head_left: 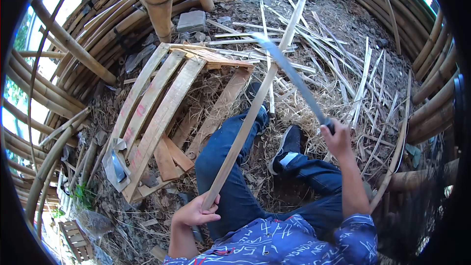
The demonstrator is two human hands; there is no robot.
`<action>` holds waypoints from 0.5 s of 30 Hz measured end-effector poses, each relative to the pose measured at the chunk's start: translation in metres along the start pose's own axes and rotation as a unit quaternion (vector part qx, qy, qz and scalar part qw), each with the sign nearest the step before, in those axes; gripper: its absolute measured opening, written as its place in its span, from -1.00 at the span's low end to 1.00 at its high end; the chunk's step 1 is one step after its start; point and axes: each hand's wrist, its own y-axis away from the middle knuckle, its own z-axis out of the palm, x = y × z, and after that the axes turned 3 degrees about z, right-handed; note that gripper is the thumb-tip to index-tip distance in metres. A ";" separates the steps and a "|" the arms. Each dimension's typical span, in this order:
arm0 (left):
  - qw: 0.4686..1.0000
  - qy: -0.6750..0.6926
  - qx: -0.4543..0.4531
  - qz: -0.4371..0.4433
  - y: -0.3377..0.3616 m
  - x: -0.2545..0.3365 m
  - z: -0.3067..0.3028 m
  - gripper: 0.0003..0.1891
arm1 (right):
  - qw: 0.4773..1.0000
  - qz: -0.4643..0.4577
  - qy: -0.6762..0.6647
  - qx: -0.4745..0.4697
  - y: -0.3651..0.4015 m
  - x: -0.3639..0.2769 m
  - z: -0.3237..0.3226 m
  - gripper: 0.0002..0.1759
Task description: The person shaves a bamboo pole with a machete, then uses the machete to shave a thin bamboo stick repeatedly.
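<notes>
My left hand (198, 209) is closed around the lower end of a long, flat bamboo strip (249, 120). The strip slants up and away over my bent leg toward the pile at the back. My right hand (338, 140) grips the dark handle of a machete (303, 88), its long blade pointing up and to the left. Near its blurred tip, the blade overlaps the strip in this view. My legs in blue jeans (223, 167) are bent on the ground, and a dark shoe (289, 147) lies between strip and right hand.
A slatted wooden crate (162, 118) stands tilted at left, with a torn plastic piece (117, 164) on its lower end. Split bamboo strips (319, 34) and shavings (304, 105) cover the ground ahead. A bamboo post (154, 0) rises behind the crate; stacked bamboo poles (434, 93) line the sides.
</notes>
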 end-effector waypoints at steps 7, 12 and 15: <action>0.999 -0.039 0.015 -0.035 0.005 -0.005 0.021 -0.61 | 0.998 -0.059 0.019 -0.023 0.008 -0.032 0.035 -0.44; 0.995 -0.087 0.022 -0.041 0.022 -0.006 0.026 -0.62 | 0.997 0.007 0.070 -0.019 -0.013 -0.005 0.020 -0.36; 0.994 -0.095 0.014 -0.060 0.023 0.000 0.025 -0.63 | 0.991 -0.024 0.128 0.006 -0.011 0.009 0.016 -0.36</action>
